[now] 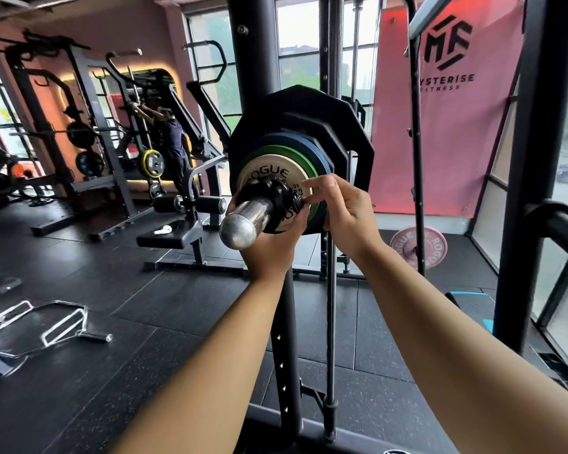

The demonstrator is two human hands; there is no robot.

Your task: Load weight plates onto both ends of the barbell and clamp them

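The thumb and forefinger [322,181] of my right hand [345,217] pinch the right side of the black clamp [277,198], the other fingers loosely curled behind them. My left hand [269,250] comes up from below, palm up, and cups the clamp, with the thumb on its left side and the fingers curled round its underside; their tips are hidden behind it. Both forearms reach forward and up, the left nearly straight, the right bent inward at the wrist. The clamp sits round the chrome sleeve [248,221] of the barbell, right against the white plate [266,173]. The sleeve's rounded end sticks out toward me, past the clamp. Behind the white plate are a green plate [286,150], a blue plate [292,138] and several larger black plates [309,106], all stacked close on the sleeve. I cannot tell whether the clamp's lever is locked; my fingers cover it. The lettering on the white plate is partly covered by the clamp, and the plates hide the barbell's shaft. A black rack post [291,339] drops below my left wrist. A pink plate [407,240] leans low at the right, partly behind a thin rod.
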